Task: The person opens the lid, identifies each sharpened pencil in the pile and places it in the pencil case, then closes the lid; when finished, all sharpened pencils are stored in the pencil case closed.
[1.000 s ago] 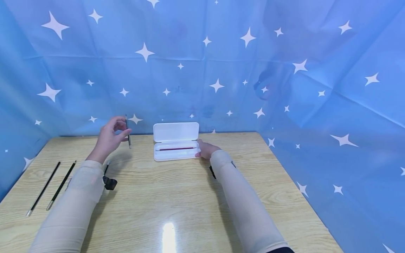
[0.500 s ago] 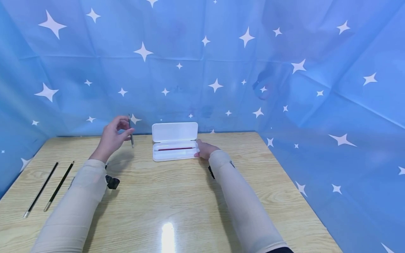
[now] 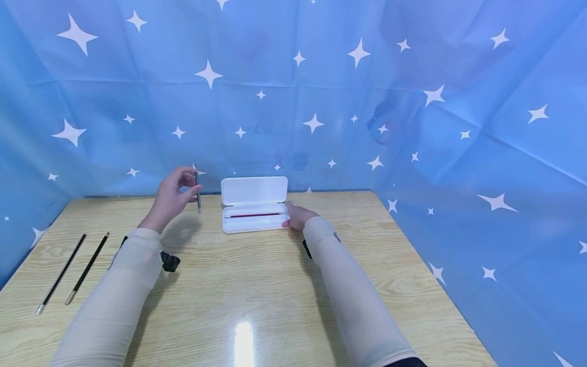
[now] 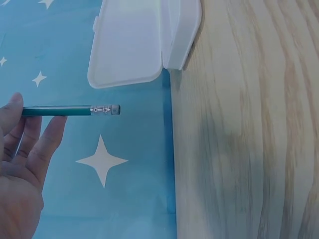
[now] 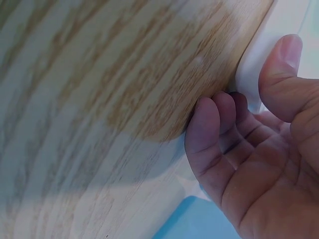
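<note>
My left hand (image 3: 170, 200) pinches a green pencil (image 3: 198, 191) upright, left of the white case, between thumb and fingers. In the left wrist view the pencil (image 4: 60, 110) shows its metal band and eraser end, apart from the case (image 4: 127, 45). The white case (image 3: 254, 224) lies with its lid raised at the table's back, a red pencil (image 3: 254, 215) lying lengthwise inside. My right hand (image 3: 300, 216) holds the case's right end; in the right wrist view the thumb of this hand (image 5: 269, 159) lies against the white edge (image 5: 254, 59), fingers curled beside it.
Two dark pencils lie on the table at the left, one (image 3: 61, 273) outside the other (image 3: 87, 268). Another dark tip (image 3: 124, 240) shows beside the left sleeve. A blue star-patterned cloth (image 3: 293, 102) stands behind the wooden table (image 3: 275, 295).
My left hand has moved right with the green pencil, closer to the case. My right hand has stayed at the case's right end.
</note>
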`<state>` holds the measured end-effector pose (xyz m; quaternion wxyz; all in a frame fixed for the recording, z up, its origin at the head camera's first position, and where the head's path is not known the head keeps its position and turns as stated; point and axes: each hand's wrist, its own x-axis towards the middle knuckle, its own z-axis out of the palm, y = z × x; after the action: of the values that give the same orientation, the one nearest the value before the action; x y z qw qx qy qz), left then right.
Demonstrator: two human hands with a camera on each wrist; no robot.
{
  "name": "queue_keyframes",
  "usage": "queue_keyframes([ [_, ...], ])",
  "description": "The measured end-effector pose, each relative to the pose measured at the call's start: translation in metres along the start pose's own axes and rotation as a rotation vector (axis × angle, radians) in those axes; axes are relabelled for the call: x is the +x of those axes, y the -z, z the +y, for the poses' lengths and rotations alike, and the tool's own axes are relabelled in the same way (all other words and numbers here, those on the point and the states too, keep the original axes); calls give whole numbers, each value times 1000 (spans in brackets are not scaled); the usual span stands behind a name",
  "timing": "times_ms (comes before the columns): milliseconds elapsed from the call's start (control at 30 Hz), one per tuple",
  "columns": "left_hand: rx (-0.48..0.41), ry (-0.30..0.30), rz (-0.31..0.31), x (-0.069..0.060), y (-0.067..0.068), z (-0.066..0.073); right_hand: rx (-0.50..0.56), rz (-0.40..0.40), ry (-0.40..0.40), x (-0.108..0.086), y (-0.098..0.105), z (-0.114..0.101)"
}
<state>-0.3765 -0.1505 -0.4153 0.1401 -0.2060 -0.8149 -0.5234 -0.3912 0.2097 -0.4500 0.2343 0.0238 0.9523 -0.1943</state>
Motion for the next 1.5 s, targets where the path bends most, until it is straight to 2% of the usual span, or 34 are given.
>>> queue_keyframes([
  [300,-31,-3,0,5,-11,-3,9,-16,19,0,1,1],
  [633,-8,48,-23,10,-24,-3,-26,-11,44,-2,1,0],
  [1100,-52,19,-23,17,-41,-8,19,-5,30,-6,1,1],
  [1500,-6,-3,-37,23,-59,-6,20,-2,68,-12,1,0],
])
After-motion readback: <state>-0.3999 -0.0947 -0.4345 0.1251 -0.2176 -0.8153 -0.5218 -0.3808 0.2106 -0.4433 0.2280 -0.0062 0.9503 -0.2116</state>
